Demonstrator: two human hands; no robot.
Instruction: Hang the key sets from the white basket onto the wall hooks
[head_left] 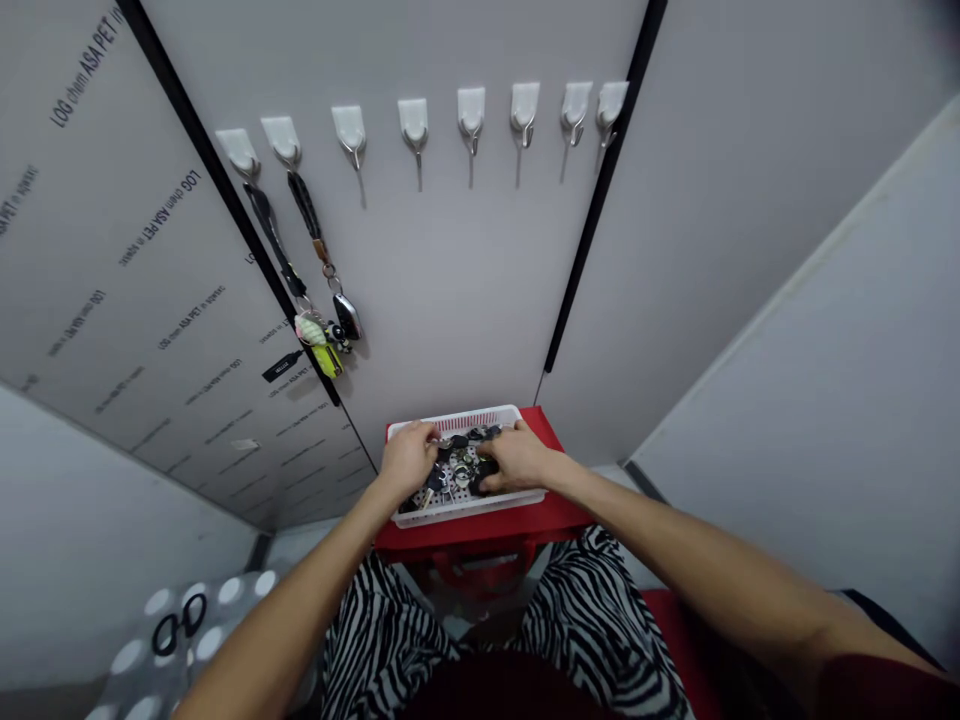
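Note:
A shallow white plastic basket (459, 514) holds a jumble of keys (459, 470), metal rings and black fobs. My left hand (409, 458) reaches over its left side, fingertips pinched at a small silver and black key piece near the back. From the right, my right hand (519, 458) dips into the basket with thumb and fingers apart around a dark fob (485, 474); whether it grips the fob cannot be made out. The basket rests on a red box-like surface (480, 526) in front of my knees.
Across the grey panel runs a row of several white adhesive hooks (471, 108). The two leftmost carry strapped keys: one with a yellow-green charm (327, 360), one with a black fob (347, 316). Black-handled scissors (180, 624) lie on a dotted surface at lower left.

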